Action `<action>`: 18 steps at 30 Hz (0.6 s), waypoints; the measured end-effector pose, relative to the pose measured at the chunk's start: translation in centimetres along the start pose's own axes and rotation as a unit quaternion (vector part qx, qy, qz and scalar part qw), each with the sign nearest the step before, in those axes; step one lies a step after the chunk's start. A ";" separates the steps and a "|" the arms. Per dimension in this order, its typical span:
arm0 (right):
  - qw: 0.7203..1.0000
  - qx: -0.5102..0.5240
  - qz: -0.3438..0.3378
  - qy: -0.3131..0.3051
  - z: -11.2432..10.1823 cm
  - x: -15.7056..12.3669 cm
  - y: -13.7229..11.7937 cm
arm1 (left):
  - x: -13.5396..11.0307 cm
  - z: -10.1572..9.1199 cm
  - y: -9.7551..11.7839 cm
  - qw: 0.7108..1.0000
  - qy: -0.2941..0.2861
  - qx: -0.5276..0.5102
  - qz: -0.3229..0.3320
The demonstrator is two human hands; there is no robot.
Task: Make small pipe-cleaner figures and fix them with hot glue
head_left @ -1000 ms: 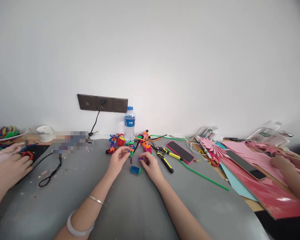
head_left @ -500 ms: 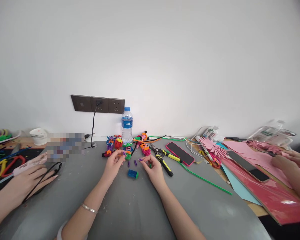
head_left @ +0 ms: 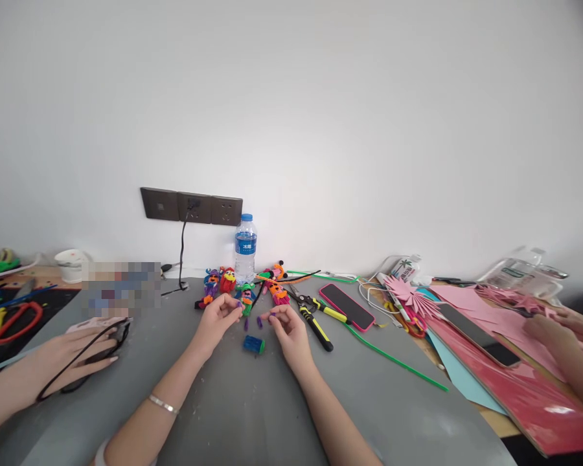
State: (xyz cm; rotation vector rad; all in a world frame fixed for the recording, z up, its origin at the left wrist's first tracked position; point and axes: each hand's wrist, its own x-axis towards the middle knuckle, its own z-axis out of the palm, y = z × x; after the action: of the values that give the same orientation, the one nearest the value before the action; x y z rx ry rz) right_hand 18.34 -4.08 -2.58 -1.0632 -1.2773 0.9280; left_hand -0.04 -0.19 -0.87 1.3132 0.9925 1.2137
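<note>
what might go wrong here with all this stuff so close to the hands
The small purple pieces lie loose between the left hand and right hand, so a brush could scatter them. The pliers lie close beside the right hand; a sideways move might bump them. The water bottle stands just behind the colourful figures, so if knocked it might topple onto them.

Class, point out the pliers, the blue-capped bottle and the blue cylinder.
Pliers [head_left: 314, 326], head view: nearer handle.
Blue-capped bottle [head_left: 245, 245], head view: label.
Blue cylinder [head_left: 253, 344], head view: blue side.
</note>
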 end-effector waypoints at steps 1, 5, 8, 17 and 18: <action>1.000 0.005 0.004 -0.001 -0.1 0.0 0.1 | 0.0 0.0 0.1 1.000 -0.004 -0.002 -0.002; 0.997 -0.069 -0.010 0.014 -0.4 -0.1 0.3 | 0.0 -0.2 0.1 1.000 -0.019 0.012 0.001; 0.979 -0.196 -0.053 0.033 -0.6 0.0 0.3 | 0.2 -0.3 -0.2 0.999 -0.034 0.022 0.003; 0.934 -0.340 -0.070 0.081 -1.1 -0.1 0.8 | 0.1 -0.2 0.1 0.999 -0.036 -0.004 -0.019; 0.933 -0.343 -0.072 0.085 -1.1 -0.1 0.7 | 0.2 -0.3 0.0 0.999 -0.037 -0.006 -0.017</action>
State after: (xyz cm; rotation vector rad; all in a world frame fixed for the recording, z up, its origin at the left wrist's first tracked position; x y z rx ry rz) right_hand 19.41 -4.07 -3.30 -1.5202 -1.5494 0.2515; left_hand -0.26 0.01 -0.84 1.3185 0.9500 1.1361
